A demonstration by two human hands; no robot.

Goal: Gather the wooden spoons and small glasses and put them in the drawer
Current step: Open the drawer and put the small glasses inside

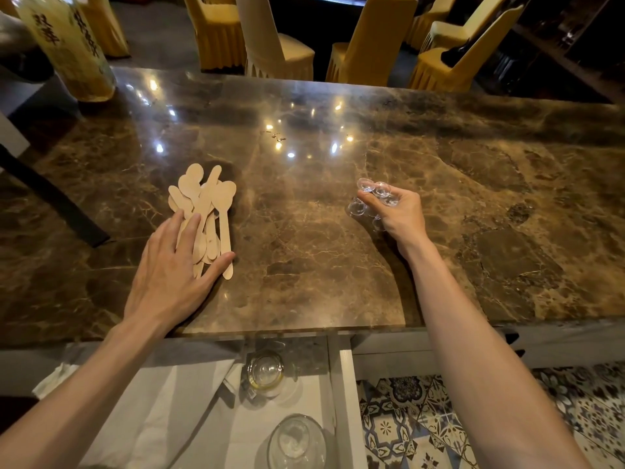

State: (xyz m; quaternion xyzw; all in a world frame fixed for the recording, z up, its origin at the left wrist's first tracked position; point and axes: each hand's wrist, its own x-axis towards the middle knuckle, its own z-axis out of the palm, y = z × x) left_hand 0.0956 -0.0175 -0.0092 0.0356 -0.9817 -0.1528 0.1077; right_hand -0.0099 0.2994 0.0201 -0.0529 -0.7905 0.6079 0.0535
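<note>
A pile of several pale wooden spoons (206,204) lies on the brown marble counter (304,231), left of centre. My left hand (172,272) rests flat on the near end of the pile, fingers spread, thumb touching one handle. My right hand (397,211) is closed around a cluster of several small clear glasses (372,194), held just above the counter at centre right. Below the counter's front edge a white drawer (345,401) stands pulled out.
Inside the drawer are white paper sheets (176,394), a small glass jar (265,370) and a larger glass vessel (296,441). A big yellow jar (67,45) stands at the counter's far left. Yellow-covered chairs (270,45) line the far side. Patterned floor tiles (422,428) show at the lower right.
</note>
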